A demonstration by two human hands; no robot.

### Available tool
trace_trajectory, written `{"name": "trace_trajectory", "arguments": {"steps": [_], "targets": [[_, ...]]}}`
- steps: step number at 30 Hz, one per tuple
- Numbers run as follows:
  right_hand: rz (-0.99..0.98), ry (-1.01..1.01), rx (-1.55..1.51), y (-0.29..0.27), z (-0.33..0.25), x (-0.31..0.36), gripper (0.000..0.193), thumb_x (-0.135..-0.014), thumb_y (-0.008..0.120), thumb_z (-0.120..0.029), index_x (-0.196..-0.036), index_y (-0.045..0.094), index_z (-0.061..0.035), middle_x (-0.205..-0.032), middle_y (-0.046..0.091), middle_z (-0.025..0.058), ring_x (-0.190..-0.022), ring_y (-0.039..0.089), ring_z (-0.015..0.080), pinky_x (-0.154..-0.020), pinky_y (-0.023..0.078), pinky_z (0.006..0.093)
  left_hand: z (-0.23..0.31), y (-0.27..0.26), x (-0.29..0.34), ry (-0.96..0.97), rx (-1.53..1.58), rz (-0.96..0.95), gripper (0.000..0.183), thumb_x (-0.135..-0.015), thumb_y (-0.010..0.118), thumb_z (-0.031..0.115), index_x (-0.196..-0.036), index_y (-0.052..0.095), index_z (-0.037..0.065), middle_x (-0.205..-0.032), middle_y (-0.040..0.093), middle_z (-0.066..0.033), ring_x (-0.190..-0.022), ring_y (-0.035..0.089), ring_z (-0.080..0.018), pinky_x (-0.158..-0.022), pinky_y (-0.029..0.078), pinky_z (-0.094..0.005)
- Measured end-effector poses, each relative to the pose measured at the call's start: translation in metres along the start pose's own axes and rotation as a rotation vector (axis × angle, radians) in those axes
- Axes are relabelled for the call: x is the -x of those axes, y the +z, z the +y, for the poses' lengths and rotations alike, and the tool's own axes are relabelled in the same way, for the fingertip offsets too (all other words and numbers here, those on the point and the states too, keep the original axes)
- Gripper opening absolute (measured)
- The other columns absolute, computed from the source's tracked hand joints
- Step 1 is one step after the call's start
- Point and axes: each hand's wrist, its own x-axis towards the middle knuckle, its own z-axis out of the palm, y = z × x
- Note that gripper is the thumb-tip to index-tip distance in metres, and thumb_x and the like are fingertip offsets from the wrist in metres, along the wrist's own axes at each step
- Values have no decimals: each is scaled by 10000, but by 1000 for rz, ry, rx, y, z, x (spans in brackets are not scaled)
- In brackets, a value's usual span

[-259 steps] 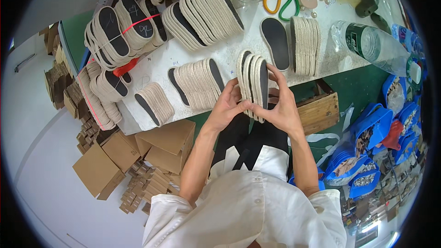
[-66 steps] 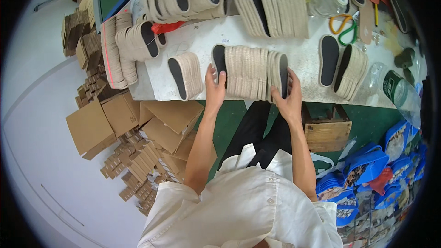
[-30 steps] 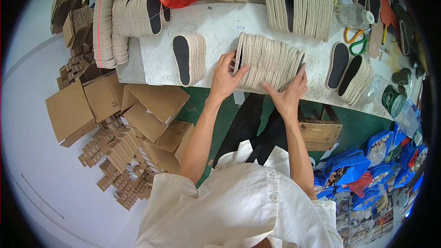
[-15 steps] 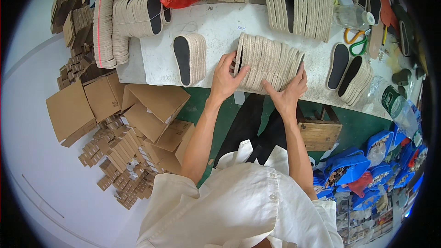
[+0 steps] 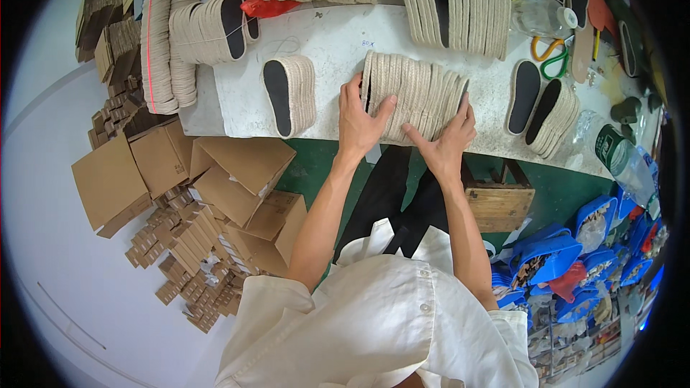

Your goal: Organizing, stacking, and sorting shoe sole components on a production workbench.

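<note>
Head view: our left hand [image 5: 359, 122] and right hand [image 5: 443, 149] clasp opposite ends of a long row of beige woven-rope shoe soles [image 5: 413, 100] near the front edge of the white tabletop [image 5: 334, 36]. Each thumb is spread from its fingers.

Over the feed I count:
Hands: 2 (left hand [image 5: 363, 123], right hand [image 5: 447, 142]).
Sole row [image 5: 413, 93] between them: 1; I cannot tally its soles.
Short stacks flanking it: 2 (left stack [image 5: 302, 97], right stack [image 5: 560, 122]).
Single sole [image 5: 523, 97]: 1.
Clear bottles: 2 (small bottle [image 5: 540, 19], large bottle [image 5: 627, 164]).
Scissors [image 5: 566, 59]: 1 pair.
</note>
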Motion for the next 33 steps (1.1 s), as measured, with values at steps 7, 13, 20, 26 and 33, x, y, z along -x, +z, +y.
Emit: {"name": "trace_trajectory", "arguments": {"steps": [7, 13, 20, 26, 33], "targets": [[-47, -38, 9, -5, 6, 0, 1324, -704, 905, -506, -1623, 107, 17, -1546, 248, 333, -1349, 314, 496, -1152, 243, 587, 1, 13, 3, 87, 3, 73, 877, -888, 774, 264, -1536, 273, -50, -1408, 396, -289, -1306, 409, -456, -1126, 346, -554], [-103, -99, -27, -11, 16, 0, 1319, -712, 907, -468, -1625, 87, 18, -1546, 234, 327, -1352, 304, 486, -1156, 243, 571, 12, 19, 8, 40, -102, 74, 1078, -829, 856, 321, -1569, 177, -71, -1443, 345, -305, -1371, 357, -460, -1169, 294, -548], [-106, -103, -35, -11, 17, 0, 1326, -695, 925, -432, -1623, 91, 18, -1546, 239, 314, -1364, 299, 472, -1157, 244, 561, 13, 22, 8, 43, -126, 82, 1114, -806, 879, 351, -1569, 180, -60, -1435, 352, -302, -1360, 369, -460, -1162, 302, -547], [-101, -109, -21, -10, 18, 0, 1325, -695, 928, -442, -1623, 99, 13, -1548, 238, 311, -1363, 302, 474, -1158, 248, 557, 14, 22, 8, 42, -139, 86, 1112, -803, 880, 352, -1566, 184, -59, -1422, 361, -299, -1349, 376, -460, -1158, 307, -545], [-107, -83, -43, -10, 16, -1, 1321, -693, 934, -425, -1624, 105, 11, -1551, 234, 309, -1359, 307, 471, -1159, 250, 552, 13, 22, 7, 41, -164, 77, 1161, -774, 899, 371, -1566, 173, -69, -1445, 345, -310, -1360, 366, -470, -1163, 305, -551]]}}
